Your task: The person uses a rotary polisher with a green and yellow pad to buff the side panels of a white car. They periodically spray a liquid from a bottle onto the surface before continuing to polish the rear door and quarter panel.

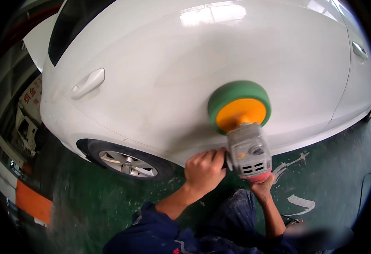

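Note:
A polisher with a grey head and red body is held in both hands. Its round green foam pad on an orange backing plate faces the lower part of the white car door and seems to touch it. My left hand is closed round the black side handle. My right hand grips the red body from behind; its fingers are mostly hidden under the tool. A greyish smear shows on the door left of the pad.
Left of my hands is the car's wheel; above it a door handle. A second door handle is at the far right. The green floor has white marks. An orange panel stands at the lower left, and a thin cable lies right.

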`<state>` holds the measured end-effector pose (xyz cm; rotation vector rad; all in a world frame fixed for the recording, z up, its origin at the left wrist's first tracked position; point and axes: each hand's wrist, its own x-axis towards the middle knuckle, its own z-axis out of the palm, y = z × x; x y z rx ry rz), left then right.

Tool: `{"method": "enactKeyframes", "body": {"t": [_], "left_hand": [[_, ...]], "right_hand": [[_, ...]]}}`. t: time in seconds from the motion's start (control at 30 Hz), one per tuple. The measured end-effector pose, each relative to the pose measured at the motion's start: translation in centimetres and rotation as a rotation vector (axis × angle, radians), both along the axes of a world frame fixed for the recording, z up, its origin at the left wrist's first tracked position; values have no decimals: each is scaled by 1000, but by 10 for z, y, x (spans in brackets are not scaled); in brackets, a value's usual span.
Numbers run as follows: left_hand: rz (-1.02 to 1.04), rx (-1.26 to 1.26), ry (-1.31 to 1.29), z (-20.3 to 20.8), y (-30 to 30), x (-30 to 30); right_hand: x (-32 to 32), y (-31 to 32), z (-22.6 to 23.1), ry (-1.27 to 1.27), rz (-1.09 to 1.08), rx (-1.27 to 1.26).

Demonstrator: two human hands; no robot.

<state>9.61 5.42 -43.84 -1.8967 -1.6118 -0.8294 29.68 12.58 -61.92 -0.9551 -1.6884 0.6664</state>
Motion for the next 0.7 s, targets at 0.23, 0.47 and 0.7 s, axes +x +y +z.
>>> {"method": "enactKeyframes", "body": {"t": [0.23,0.47,0.7], "left_hand": [[166,90,-245,-61,-47,-92],[278,130,-559,-110,-102,-156],[249,27,-573,-109,-86,-111]], "right_hand": [[-52,-9,19,-69,89,149],[-97,-26,40,-395,237,243],[-61,-20,23,-400,218,147]]}}
